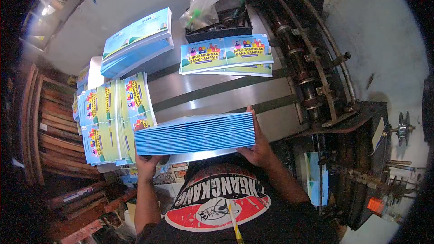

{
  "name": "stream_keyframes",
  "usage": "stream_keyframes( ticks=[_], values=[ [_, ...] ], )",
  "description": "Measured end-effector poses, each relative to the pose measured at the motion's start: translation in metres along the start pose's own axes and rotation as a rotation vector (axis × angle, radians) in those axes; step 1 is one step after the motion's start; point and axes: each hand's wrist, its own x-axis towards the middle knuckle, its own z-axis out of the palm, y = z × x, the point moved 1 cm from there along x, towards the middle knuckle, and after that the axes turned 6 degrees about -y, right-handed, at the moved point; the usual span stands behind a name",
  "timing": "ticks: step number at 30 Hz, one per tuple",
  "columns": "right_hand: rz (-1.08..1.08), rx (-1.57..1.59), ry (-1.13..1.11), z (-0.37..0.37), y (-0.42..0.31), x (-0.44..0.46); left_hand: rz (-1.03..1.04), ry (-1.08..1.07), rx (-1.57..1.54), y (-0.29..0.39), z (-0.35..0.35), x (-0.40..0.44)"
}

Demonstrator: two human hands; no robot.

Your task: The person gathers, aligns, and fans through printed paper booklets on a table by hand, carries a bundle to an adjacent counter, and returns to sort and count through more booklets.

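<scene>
A thick stack of blue-edged booklets (196, 134) is held between my two hands over the near edge of the metal table. My left hand (148, 165) grips its left end from below, with the fingers partly hidden. At the right end, my right hand (256, 142) has its fingers up along the side and its thumb near the bottom. Just left of the stack lie rows of printed booklets (113, 117) with yellow and green covers. Beyond them stands a tall pile of light-blue printed sheets (138, 38).
Two or more printed covers (226, 54) lie at the back of the metal table (194, 97). Behind them is a black box (221, 29) with a clear plastic bag (210, 0). Machine rollers (300, 63) border the right side. Wooden boards (58, 126) stand at left.
</scene>
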Motion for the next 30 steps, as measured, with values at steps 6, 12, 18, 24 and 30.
stream_keyframes(
  ticks=[6,12,18,24,30],
  values=[
    [-0.008,-0.016,-0.002,-0.002,0.000,-0.001,-0.018,-0.027,-0.004,0.003,0.000,0.001],
    [-0.088,-0.153,0.082,-0.055,-0.039,0.011,0.011,-0.028,-0.049,-0.011,-0.008,-0.002],
    [-0.176,-0.745,-0.147,-0.078,-0.073,0.056,-0.085,-0.012,-0.033,-0.024,-0.016,-0.004],
    [-0.160,-0.807,-0.264,-0.080,-0.086,0.070,-0.056,-0.061,-0.037,-0.030,-0.021,-0.003],
    [-0.265,-1.042,-0.307,-0.072,-0.080,0.079,-0.030,-0.047,0.024,-0.025,-0.018,-0.001]
  ],
)
